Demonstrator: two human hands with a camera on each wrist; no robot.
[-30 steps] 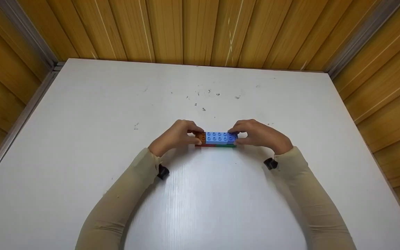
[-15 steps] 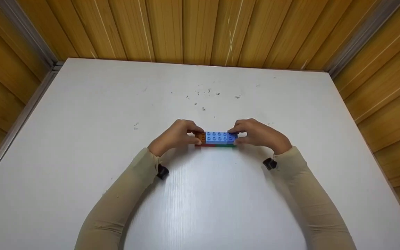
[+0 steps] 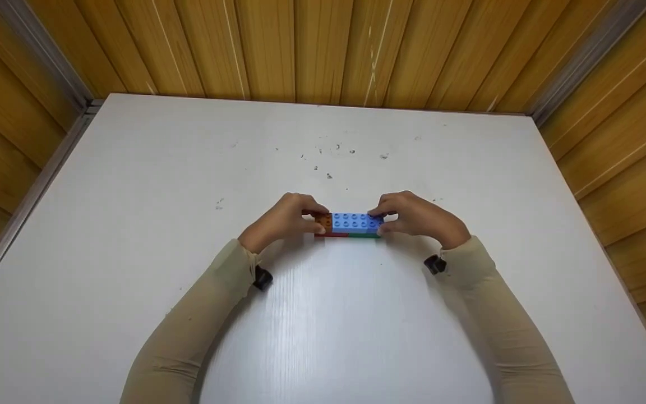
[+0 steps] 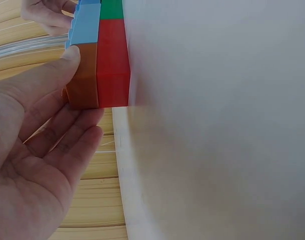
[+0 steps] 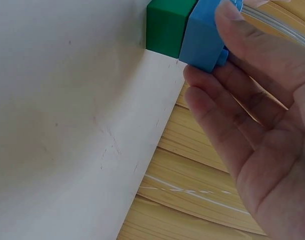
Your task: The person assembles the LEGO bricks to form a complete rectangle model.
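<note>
Two layers of toy building bricks, joined in a row, sit on the white table. The lower layer has a red brick (image 4: pixel 112 65) at the left and a green brick (image 5: pixel 167 27) at the right. On top lie an orange-brown brick (image 4: pixel 85 82), a light blue brick (image 3: pixel 350 223) in the middle and a darker blue brick (image 5: pixel 202 37). My left hand (image 3: pixel 286 217) pinches the orange-brown brick between thumb and fingers. At the other end, my right hand (image 3: pixel 417 216) pinches the darker blue brick, its thumb on the near side. The fingers partly cover both end bricks.
The white table (image 3: pixel 323 325) spreads out around the bricks, with small dark marks behind them. Wood-patterned panels (image 3: pixel 323 50) stand along the back and sides. A small black device (image 3: pixel 263 278) hangs at the left cuff, another (image 3: pixel 435 264) at the right.
</note>
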